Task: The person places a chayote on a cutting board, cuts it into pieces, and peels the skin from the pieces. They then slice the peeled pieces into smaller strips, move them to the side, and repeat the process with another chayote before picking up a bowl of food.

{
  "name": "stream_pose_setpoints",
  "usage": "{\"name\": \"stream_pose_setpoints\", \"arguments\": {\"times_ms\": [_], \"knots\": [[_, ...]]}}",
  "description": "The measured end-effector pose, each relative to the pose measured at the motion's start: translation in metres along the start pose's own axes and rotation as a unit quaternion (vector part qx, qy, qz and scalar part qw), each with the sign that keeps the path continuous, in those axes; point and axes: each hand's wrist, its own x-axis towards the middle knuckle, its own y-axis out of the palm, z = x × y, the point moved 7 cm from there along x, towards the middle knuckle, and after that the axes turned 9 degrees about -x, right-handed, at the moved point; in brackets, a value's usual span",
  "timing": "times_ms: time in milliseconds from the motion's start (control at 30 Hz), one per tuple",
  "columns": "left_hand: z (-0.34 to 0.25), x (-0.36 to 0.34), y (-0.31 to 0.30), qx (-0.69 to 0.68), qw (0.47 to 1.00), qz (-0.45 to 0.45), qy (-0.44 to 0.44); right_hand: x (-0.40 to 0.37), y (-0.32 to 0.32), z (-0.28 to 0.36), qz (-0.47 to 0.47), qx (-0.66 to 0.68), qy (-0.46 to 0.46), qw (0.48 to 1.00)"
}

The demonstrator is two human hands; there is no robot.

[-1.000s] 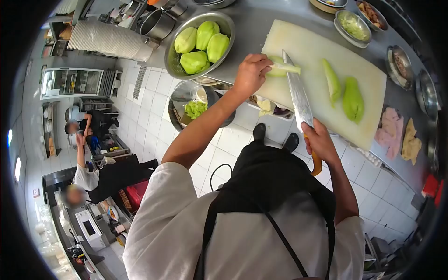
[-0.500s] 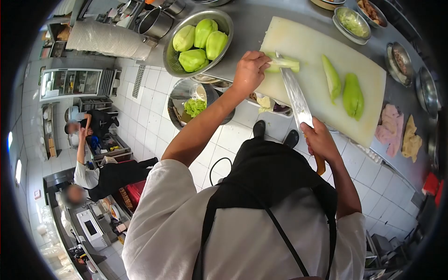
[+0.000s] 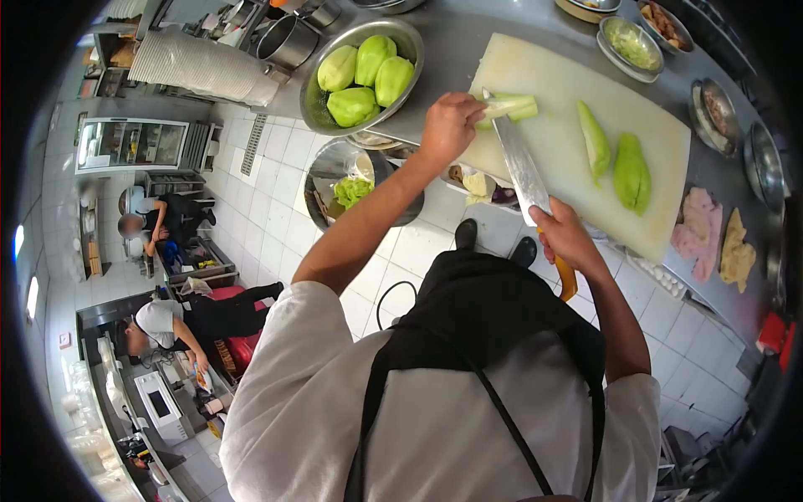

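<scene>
My left hand (image 3: 452, 130) is closed on the near end of a pale green chayote piece (image 3: 517, 106) at the left side of the white cutting board (image 3: 552, 71). In my right hand (image 3: 567, 232) is a knife (image 3: 520, 167) with a broad blade and an orange-yellow handle. Its blade points up and left, the tip right at the lower edge of the held piece. Farther right on the board lie a slim chayote wedge (image 3: 594, 140) and a larger chayote piece (image 3: 632, 174) with its rounded green side up.
Left of the board, a metal bowl (image 3: 314, 107) holds several whole chayotes. A bin (image 3: 322, 167) with green scraps stands below it. Bowls of chopped food (image 3: 631, 43) line the board's far right. Pink (image 3: 701, 230) and tan cloths (image 3: 736, 255) lie nearby. Two co-workers (image 3: 226, 322) (image 3: 171, 219) stand at left.
The knife has drawn back from across the chayote piece toward me, its tip now at the piece's lower edge. At left, the nearer co-worker's raised arm has come down to the counter.
</scene>
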Motion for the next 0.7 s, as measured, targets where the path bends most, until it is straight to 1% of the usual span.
{"name": "stream_pose_setpoints", "arguments": {"times_ms": [67, 167, 233, 300, 367, 400, 467, 500, 567, 600, 667, 700], "knots": [[0.009, 0.01, -0.001, -0.012, 0.996, 0.073, -0.046, 0.002, -0.005, -0.004, -0.002, -0.012, 0.002, 1.0], [-0.028, 0.057, -0.012, 0.052, 0.992, 0.095, 0.058, 0.0, -0.012, 0.001, -0.027, -0.05, 0.0, 0.998], [-0.045, 0.087, 0.012, 0.04, 0.975, 0.206, 0.078, -0.001, -0.012, 0.0, -0.034, -0.057, 0.008, 0.998], [-0.04, 0.102, 0.052, 0.077, 0.92, 0.385, 0.008, -0.001, -0.015, 0.003, -0.05, -0.085, 0.005, 0.995], [-0.037, 0.114, 0.083, 0.123, 0.851, 0.51, -0.015, -0.006, -0.019, 0.007, -0.08, -0.124, -0.002, 0.989], [-0.036, 0.113, 0.091, 0.144, 0.808, 0.57, -0.024, -0.006, -0.024, 0.006, -0.11, -0.174, -0.029, 0.978], [-0.046, 0.123, 0.094, 0.13, 0.827, 0.546, -0.013, -0.006, -0.036, -0.002, -0.174, -0.27, -0.076, 0.944], [-0.052, 0.127, 0.097, 0.121, 0.836, 0.535, -0.007, -0.017, -0.042, 0.003, -0.203, -0.295, -0.063, 0.932], [-0.086, 0.136, 0.082, 0.122, 0.883, 0.441, 0.106, -0.048, -0.058, 0.025, -0.257, -0.347, -0.035, 0.901], [-0.1, 0.136, 0.075, 0.12, 0.9, 0.388, 0.157, -0.057, -0.066, 0.03, -0.266, -0.375, -0.019, 0.888], [-0.106, 0.132, 0.072, 0.091, 0.916, 0.354, 0.165, -0.069, -0.076, 0.035, -0.276, -0.433, 0.009, 0.858], [-0.107, 0.127, 0.07, 0.077, 0.925, 0.335, 0.165, -0.07, -0.076, 0.034, -0.264, -0.441, 0.004, 0.858]]}}
